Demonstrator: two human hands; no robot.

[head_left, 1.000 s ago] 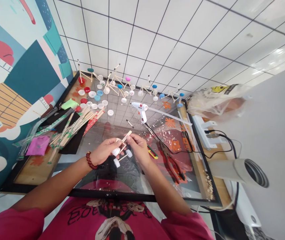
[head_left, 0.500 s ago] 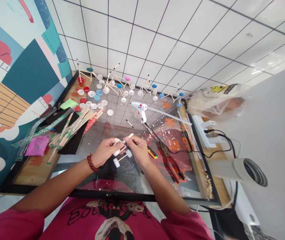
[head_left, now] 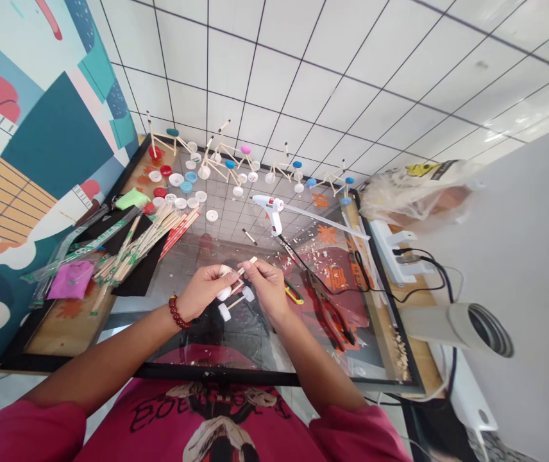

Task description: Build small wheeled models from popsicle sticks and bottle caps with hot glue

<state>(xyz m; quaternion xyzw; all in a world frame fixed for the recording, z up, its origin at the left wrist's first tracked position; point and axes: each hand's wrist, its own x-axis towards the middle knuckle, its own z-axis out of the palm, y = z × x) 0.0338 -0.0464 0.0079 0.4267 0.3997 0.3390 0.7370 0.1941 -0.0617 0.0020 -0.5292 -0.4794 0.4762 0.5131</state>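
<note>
- The left hand (head_left: 210, 282) is above the table (head_left: 178, 371), between its middle and its near edge; thumb and fingers pinch a small stick frame (head_left: 241, 274) with a white cap (head_left: 224, 293) at its lower end.
- The right hand (head_left: 265, 282) is just beside it, thumb and fingertips closed on the upper end of the frame; the fingers hide much of the joint.
- Below the hands, an axle (head_left: 236, 303) carries a white cap at each end; whether it is joined to the frame, I cannot tell.
- A bead bracelet (head_left: 179, 313) circles the left wrist.
- Finished-looking models (head_left: 229, 165) of sticks and caps stand in a row along the table's far edge.
- Loose caps (head_left: 186, 187), white, red and blue, lie toward the far left corner.
- Chopsticks (head_left: 144, 249) are heaped near the left edge, partly over a black sheet (head_left: 136, 279); a pink packet (head_left: 70, 280) and a green packet (head_left: 133, 199) lie near them.
- The glue gun (head_left: 271, 212) lies beyond the hands toward the far edge, a clear glue stick (head_left: 325, 222) reaching from its back toward the right edge.
- A black-tipped stick (head_left: 249, 237) lies between gun and hands.
- The cutter (head_left: 294, 293) is near the right hand; the pliers (head_left: 336, 321) lie farther toward the near right corner.
- Pale shavings (head_left: 313, 253) are scattered right of the gun.
</note>
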